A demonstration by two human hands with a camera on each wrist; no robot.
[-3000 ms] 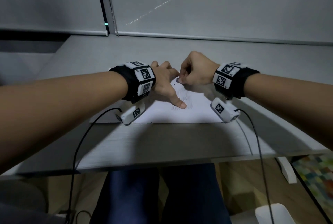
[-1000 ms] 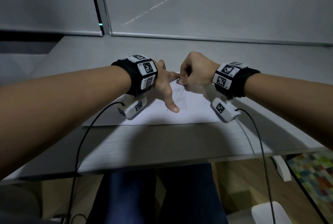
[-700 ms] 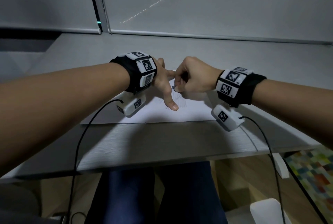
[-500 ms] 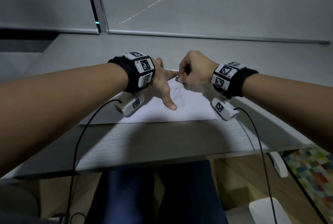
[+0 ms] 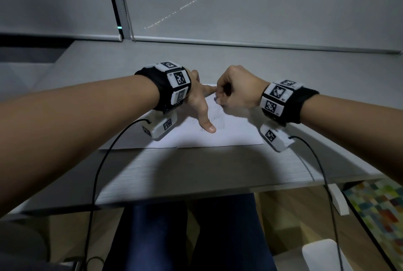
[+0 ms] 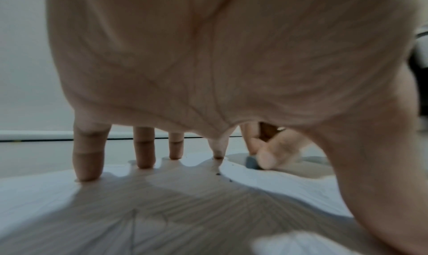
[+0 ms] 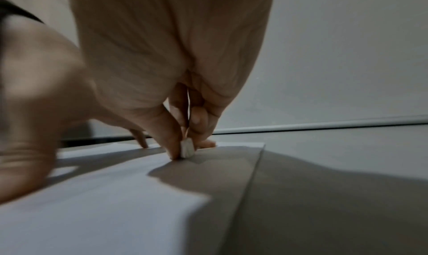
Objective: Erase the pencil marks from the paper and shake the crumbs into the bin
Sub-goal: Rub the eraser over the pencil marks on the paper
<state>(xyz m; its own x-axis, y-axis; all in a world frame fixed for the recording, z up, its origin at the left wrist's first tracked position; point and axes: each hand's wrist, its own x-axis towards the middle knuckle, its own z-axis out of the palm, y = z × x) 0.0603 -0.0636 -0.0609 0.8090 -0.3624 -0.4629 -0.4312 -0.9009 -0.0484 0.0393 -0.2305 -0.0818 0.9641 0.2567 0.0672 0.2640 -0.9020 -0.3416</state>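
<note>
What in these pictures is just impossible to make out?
- What the faint pencil marks on the white paper depict: head view, too faint, partly under the left hand.
- The small eraser: mostly hidden by the right hand.
- White bin: cut by the bottom edge.

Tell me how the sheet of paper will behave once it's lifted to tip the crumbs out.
The paper looks like one thin sheet lying flat, so it will probably flop and sag if lifted by one edge. The left hand presses spread fingers on it while the right hand rubs the eraser, suggesting it slides easily. Loose crumbs would likely roll off.
</note>
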